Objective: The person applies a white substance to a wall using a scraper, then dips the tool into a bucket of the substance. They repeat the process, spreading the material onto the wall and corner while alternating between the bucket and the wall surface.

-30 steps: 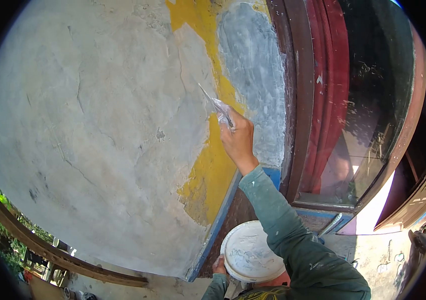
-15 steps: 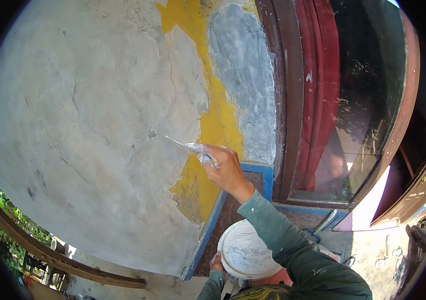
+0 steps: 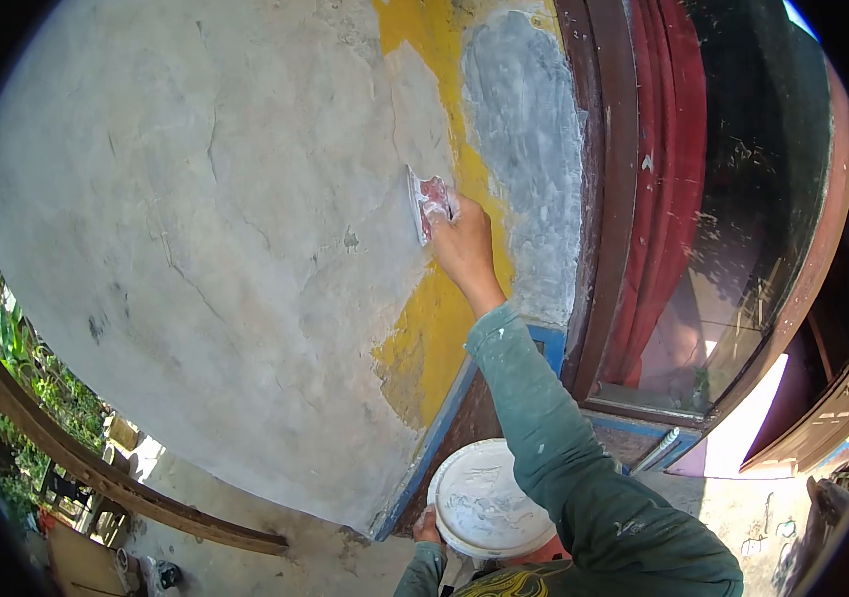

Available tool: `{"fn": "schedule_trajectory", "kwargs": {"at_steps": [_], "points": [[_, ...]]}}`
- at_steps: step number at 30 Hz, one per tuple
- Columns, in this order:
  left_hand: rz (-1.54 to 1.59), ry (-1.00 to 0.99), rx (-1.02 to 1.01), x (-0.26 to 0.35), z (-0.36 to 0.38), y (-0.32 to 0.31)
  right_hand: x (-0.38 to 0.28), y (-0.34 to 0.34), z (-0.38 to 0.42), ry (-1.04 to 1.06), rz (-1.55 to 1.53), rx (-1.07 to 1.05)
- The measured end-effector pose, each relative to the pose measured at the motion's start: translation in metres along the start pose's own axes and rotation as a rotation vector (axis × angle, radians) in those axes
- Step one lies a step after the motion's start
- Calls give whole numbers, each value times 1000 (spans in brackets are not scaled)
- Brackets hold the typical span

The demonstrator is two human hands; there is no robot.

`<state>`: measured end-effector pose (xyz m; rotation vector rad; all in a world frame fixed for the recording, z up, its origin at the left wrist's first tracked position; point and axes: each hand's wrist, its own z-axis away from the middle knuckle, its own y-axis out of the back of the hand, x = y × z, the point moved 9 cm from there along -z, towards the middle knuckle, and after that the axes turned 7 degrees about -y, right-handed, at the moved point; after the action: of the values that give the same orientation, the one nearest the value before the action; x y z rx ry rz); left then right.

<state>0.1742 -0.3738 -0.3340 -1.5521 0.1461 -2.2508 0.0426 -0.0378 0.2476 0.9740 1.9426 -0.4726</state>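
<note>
My right hand (image 3: 466, 247) is closed round a putty-smeared putty knife (image 3: 428, 205) with a reddish body, its blade edge at the grey plastered wall (image 3: 275, 199) beside a strip of yellow paint (image 3: 429, 348). Low in the view, my left hand (image 3: 427, 524) grips the left rim of a round white tub (image 3: 434, 488). White putty (image 3: 489, 497) is smeared inside the tub. Most of the left hand's fingers are hidden behind the rim.
A brown window frame (image 3: 609, 199) with a red curtain (image 3: 668, 189) behind glass stands right of the wall. Blue-edged trim (image 3: 424, 460) runs below the plaster. A curved brown beam (image 3: 146, 507) crosses the lower left, with plants (image 3: 36, 368) beyond it.
My right hand has moved up along the wall and turned, bringing the putty knife's blade from pointing left to nearly upright at the plaster. The left hand stays on the tub. The view has shifted slightly.
</note>
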Motion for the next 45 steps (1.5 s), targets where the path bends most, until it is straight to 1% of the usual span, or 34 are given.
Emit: {"fn": "schedule_trajectory", "kwargs": {"at_steps": [2,3,5,6,7,8,9,10,12,13,15,17,18,20,21,23,24,26,27,29,30,31,32,33,34,35,37,38,39,40,41,42,44,45], "points": [[24,-8,-15,18,8,-8,-18,-1,36,135,-82,-59],[103,23,-112,-7,-18,2,-14,1,50,136,-81,-57],[78,-14,-93,-1,-16,-1,-18,3,72,281,-157,-159],[58,-51,-70,5,-16,-1,-16,6,68,284,-158,-159],[61,-52,-69,12,-11,-6,-13,16,58,271,-264,-89],[58,-78,-124,22,-4,-14,-8,26,48,252,-369,-20],[54,-104,-178,29,0,-19,1,29,31,174,-316,2],[52,-104,-174,30,2,-18,8,24,14,170,-318,1],[57,-100,-171,29,5,-18,18,19,-9,204,-3,201],[41,-107,-170,34,10,-20,9,15,-5,210,-17,193],[42,-112,-144,32,5,-18,-19,-3,16,153,66,28],[-5,-108,-127,11,-9,-8,-86,-7,91,559,-73,0],[2,-117,-117,12,-9,-9,-97,0,97,565,-86,-8],[-8,-88,-167,10,-11,-15,-96,6,93,391,-326,-223],[-14,-105,-199,10,-14,-18,-97,9,86,398,-338,-234],[-7,-120,-208,9,-16,-20,-82,17,59,250,-130,-81],[-6,-124,-226,8,-17,-23,-78,10,60,260,-142,-88],[2,-124,-222,2,-16,-23,-83,-3,79,462,-30,-21],[-58,-147,-204,2,-15,-22,-86,-8,103,552,-28,-67],[-174,-162,-175,0,-14,-24,-93,-5,147,600,-91,-305],[-166,-167,-166,-2,-12,-23,-88,2,161,513,-138,-413],[-117,-128,-178,-8,-11,-26,-79,7,169,423,-183,-520],[-72,-83,-190,-16,-7,-28,-69,14,172,419,-184,-530],[-76,-66,-179,-22,-6,-24,-46,25,171,306,-217,-511],[-91,-98,-193,-17,-2,-25,-23,39,173,177,-241,-489],[-112,-115,-210,-18,4,-24,-3,55,176,91,-233,-488],[-121,-135,-255,9,26,-36,32,91,185,93,-113,-509],[-167,-209,-279,30,39,-44,56,108,195,71,-58,-547],[-125,-199,-297,37,44,-49,66,124,205,142,51,-608],[-72,-150,-310,36,44,-51,76,139,219,218,152,-679],[-56,-138,-293,33,41,-51,108,156,237,179,275,-746],[-66,-145,-299,39,44,-56,117,172,252,127,302,-762],[-11,-129,-363,46,51,-71,121,185,278,192,427,-896],[-16,-99,-368,42,52,-75,134,192,290,168,489,-916]]}}
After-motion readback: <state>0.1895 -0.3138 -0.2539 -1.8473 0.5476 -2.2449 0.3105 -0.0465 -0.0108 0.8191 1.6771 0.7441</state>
